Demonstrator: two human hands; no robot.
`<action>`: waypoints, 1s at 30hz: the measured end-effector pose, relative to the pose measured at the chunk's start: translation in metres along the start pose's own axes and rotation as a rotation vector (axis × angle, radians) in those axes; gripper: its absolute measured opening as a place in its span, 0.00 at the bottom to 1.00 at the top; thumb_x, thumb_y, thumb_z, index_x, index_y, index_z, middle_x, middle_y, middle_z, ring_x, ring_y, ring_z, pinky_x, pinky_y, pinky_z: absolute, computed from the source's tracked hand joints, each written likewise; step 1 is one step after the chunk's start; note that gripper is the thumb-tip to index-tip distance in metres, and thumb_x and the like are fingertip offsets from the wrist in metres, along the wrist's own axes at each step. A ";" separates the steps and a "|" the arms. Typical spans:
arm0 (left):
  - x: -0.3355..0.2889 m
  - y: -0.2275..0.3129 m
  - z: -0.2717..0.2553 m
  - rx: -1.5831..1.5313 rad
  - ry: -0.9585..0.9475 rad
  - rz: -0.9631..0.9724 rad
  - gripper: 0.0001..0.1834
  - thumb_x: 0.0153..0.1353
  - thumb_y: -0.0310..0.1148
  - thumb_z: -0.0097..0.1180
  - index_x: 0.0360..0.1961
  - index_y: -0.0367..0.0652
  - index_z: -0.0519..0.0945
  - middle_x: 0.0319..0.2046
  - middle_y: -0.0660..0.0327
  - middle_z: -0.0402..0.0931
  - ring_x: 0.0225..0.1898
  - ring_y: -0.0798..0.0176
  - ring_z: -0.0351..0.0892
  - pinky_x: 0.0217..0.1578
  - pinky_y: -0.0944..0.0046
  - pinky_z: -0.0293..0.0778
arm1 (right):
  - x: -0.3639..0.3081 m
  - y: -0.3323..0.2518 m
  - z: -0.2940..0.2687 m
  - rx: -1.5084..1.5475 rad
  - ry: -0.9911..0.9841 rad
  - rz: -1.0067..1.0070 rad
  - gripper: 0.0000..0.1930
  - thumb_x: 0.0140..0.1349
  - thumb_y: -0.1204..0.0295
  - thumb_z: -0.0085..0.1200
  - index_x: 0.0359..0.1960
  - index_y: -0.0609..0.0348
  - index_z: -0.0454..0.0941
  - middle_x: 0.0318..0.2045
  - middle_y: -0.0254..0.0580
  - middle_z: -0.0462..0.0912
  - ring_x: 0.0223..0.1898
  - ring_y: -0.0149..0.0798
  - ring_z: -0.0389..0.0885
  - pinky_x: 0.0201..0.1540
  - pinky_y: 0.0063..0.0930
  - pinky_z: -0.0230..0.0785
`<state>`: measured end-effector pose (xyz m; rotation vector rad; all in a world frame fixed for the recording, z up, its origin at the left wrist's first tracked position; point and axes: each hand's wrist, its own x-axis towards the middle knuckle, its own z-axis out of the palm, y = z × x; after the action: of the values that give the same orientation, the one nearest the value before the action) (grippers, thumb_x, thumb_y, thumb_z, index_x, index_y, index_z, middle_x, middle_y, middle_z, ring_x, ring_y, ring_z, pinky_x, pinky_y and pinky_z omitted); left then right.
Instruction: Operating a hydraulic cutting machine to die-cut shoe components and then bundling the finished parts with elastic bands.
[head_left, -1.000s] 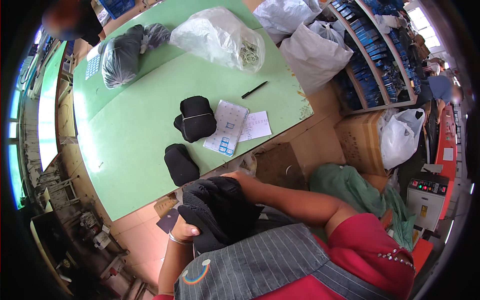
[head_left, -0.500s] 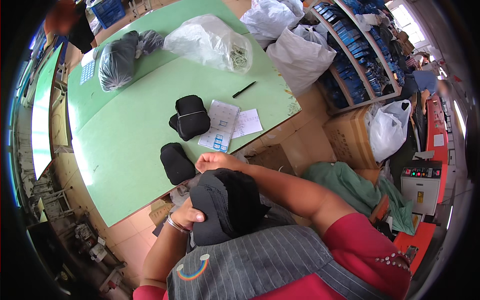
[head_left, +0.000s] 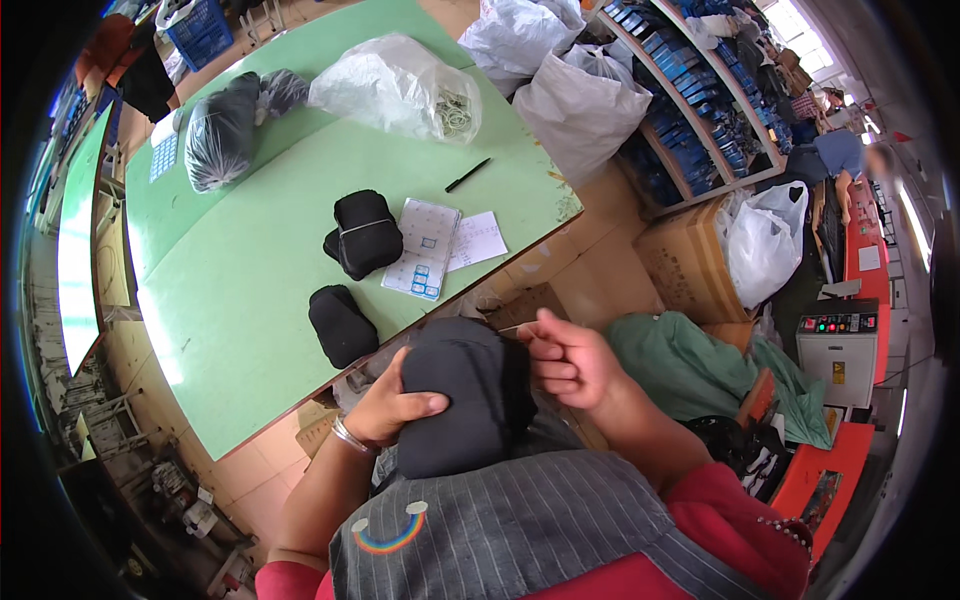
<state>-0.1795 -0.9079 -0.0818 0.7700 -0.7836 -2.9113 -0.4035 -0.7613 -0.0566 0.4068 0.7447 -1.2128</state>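
Observation:
Against my apron, my left hand (head_left: 395,405) grips a thick bundle of folded black cloth pieces (head_left: 455,400), thumb on its near face and the other fingers behind. To the right of the bundle, my right hand (head_left: 575,360) is closed in a pinch. A thin, light rubber band (head_left: 513,327) stretches from its fingertips toward the bundle's upper edge. On the green table, another black cloth bundle (head_left: 368,240) has a pale band around it and overlaps a dark piece beneath. A loose black bundle (head_left: 342,327) lies nearer the table's front edge.
The green table (head_left: 230,330) also bears a booklet (head_left: 422,245), a paper sheet (head_left: 478,240), a pen (head_left: 468,175), a clear bag of rubber bands (head_left: 400,85) and a dark filled bag (head_left: 222,130). White sacks, shelving and a carton (head_left: 685,255) stand to the right.
My right hand has moved from beyond the bundle to its right side, drawing a thin band outward. My left hand keeps its hold, and the bundle has turned slightly.

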 end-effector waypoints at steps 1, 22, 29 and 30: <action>0.005 0.000 0.002 0.001 -0.002 0.005 0.37 0.47 0.32 0.69 0.55 0.34 0.63 0.46 0.57 0.73 0.48 0.64 0.74 0.50 0.62 0.72 | -0.013 -0.004 0.005 0.045 -0.077 -0.042 0.22 0.70 0.55 0.38 0.49 0.62 0.73 0.19 0.23 0.63 0.12 0.21 0.56 0.12 0.15 0.49; 0.034 -0.024 0.038 0.386 -0.057 0.081 0.37 0.40 0.37 0.76 0.45 0.38 0.63 0.40 0.62 0.69 0.46 0.69 0.68 0.50 0.67 0.67 | -0.103 -0.014 0.002 -1.344 -0.006 -0.377 0.12 0.65 0.68 0.50 0.40 0.63 0.80 0.26 0.39 0.81 0.24 0.30 0.78 0.30 0.24 0.71; 0.032 -0.028 0.035 0.462 -0.164 0.253 0.33 0.38 0.35 0.78 0.36 0.45 0.62 0.35 0.66 0.67 0.40 0.73 0.66 0.43 0.71 0.65 | -0.031 -0.007 -0.071 -1.173 0.382 -0.401 0.08 0.63 0.73 0.49 0.35 0.64 0.79 0.31 0.37 0.82 0.32 0.26 0.78 0.37 0.21 0.70; 0.032 -0.027 0.036 0.462 -0.161 0.254 0.33 0.38 0.35 0.78 0.36 0.45 0.62 0.35 0.66 0.67 0.40 0.73 0.66 0.43 0.71 0.65 | -0.015 -0.003 -0.084 -1.246 0.199 -0.629 0.07 0.61 0.73 0.51 0.37 0.63 0.79 0.33 0.36 0.82 0.36 0.26 0.77 0.40 0.22 0.70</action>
<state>-0.2218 -0.8727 -0.0821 0.4114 -1.4814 -2.6123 -0.4340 -0.6970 -0.1045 -0.8041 1.6997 -1.0325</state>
